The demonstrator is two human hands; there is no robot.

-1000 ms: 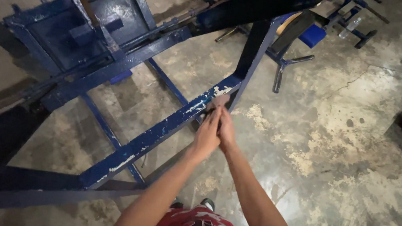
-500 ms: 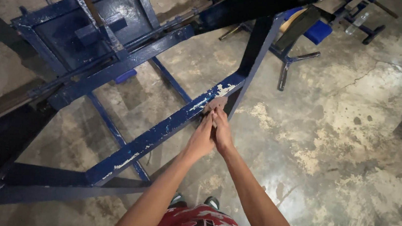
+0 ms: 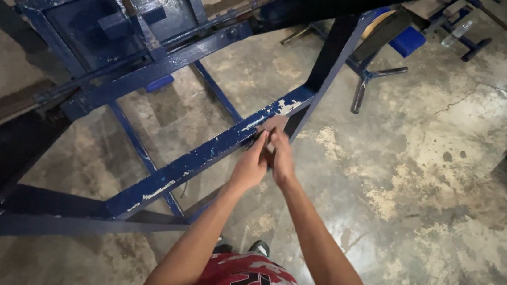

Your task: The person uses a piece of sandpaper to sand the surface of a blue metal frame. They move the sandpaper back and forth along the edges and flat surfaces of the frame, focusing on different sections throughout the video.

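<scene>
Blue-painted steel beam [image 3: 202, 156] of a gym machine frame runs diagonally from lower left of the frame up to centre, where it meets a dark upright post [image 3: 329, 63]. Paint is chipped along the upper edge, exposing pale patches near the joint.

Left hand [image 3: 250, 167] and right hand [image 3: 281, 157] are pressed together at the upper end of the beam, fingers curled over its edge beside the joint. Whether a small item sits between them cannot be told; the fingers hide the contact point.

Handling judgement: the beam is rigid, heavy and fixed into the frame, so it will not flex or shift under hand force. Flaking paint may feel rough and give uneven grip. The flat upper face near the joint offers the firmest hold.

Count: one beam under the hands, one upright post, one square blue platform [image 3: 117, 18] at upper left, one blue-padded bench [image 3: 399, 42] at upper right, two hands. Concrete floor [image 3: 435, 191] is stained and cracked
</scene>
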